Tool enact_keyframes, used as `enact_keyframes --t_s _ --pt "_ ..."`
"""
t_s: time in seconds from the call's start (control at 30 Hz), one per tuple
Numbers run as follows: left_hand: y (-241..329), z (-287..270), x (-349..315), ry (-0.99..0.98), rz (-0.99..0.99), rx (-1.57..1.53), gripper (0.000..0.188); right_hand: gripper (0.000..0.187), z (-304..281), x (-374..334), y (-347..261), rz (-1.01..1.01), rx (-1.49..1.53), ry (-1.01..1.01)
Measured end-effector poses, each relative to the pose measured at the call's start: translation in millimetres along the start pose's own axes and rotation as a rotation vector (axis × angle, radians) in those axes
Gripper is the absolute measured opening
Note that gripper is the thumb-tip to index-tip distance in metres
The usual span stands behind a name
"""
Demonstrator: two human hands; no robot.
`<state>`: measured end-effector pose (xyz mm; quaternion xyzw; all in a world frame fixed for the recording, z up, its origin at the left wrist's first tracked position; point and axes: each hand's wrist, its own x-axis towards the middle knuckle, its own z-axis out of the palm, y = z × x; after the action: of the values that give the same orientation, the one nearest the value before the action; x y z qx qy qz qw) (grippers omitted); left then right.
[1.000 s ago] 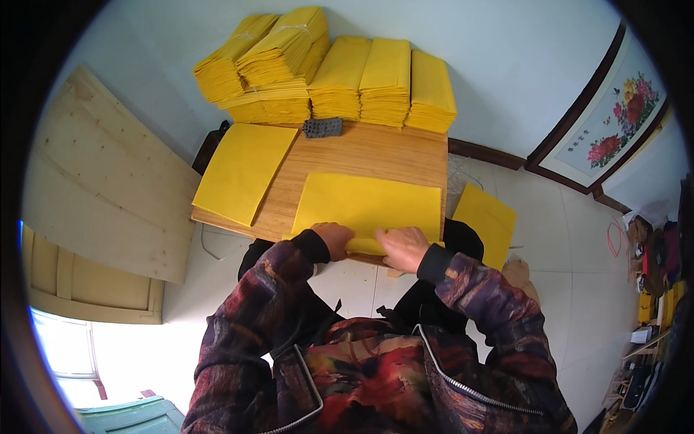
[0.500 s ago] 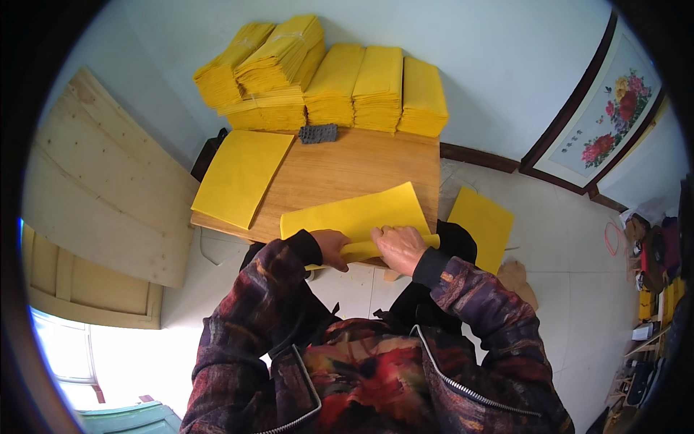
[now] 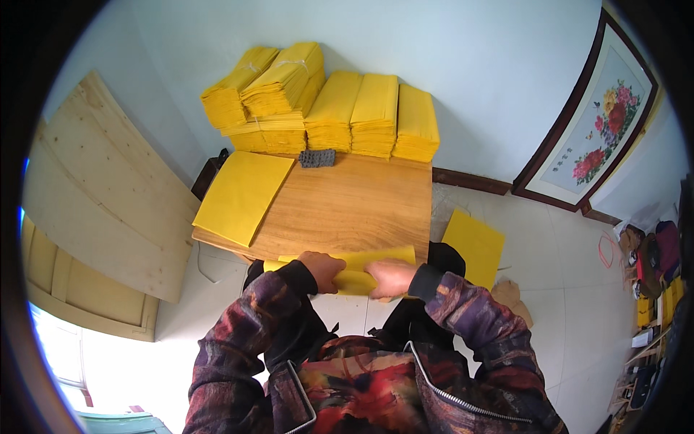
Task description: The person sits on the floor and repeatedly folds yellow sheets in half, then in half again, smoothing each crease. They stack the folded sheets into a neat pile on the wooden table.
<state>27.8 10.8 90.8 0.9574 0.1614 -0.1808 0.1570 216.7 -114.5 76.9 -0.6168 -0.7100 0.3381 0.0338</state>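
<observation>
Wooden table [image 3: 361, 206] carries yellow stacks [image 3: 331, 112] along back edge, gray bumpy pad [image 3: 316, 158] in front, flat yellow sheet [image 3: 244, 197] left. Near edge: curled yellow sheet [image 3: 355, 280], unclear if it rests on wood.

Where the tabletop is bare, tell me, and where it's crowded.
Bare: middle and right of the wooden table, bounded by yellow stacks and gray textured pad behind, flat yellow sheet at left, held yellow sheet in front. Crowded: the back, and the near edge by the left hand and right hand.
</observation>
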Motion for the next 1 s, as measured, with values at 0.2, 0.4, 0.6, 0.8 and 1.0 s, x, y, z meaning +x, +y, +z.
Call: enact_keyframes --t_s 0.2,0.4,0.6,0.8,1.0 --pt "12 -1 -12 0.017 -0.091 0.047 0.035 0.036 7 -6 -10 -0.042 -0.304 0.248" --pt "5 -9 -18 -0.039 -0.009 -0.028 0.043 0.043 2 -4 -12 -0.070 -0.106 0.092" --pt "11 -3 -27 0.032 -0.029 0.067 0.038 0.060 8 4 -9 -0.091 0.065 -0.093" --pt "0 -7 -31 0.017 0.012 -0.085 0.037 0.053 15 5 -8 -0.082 -0.210 0.153" --pt "7 10 -28 0.185 -0.066 0.170 0.031 0.063 22 15 8 -0.279 0.285 -0.026"
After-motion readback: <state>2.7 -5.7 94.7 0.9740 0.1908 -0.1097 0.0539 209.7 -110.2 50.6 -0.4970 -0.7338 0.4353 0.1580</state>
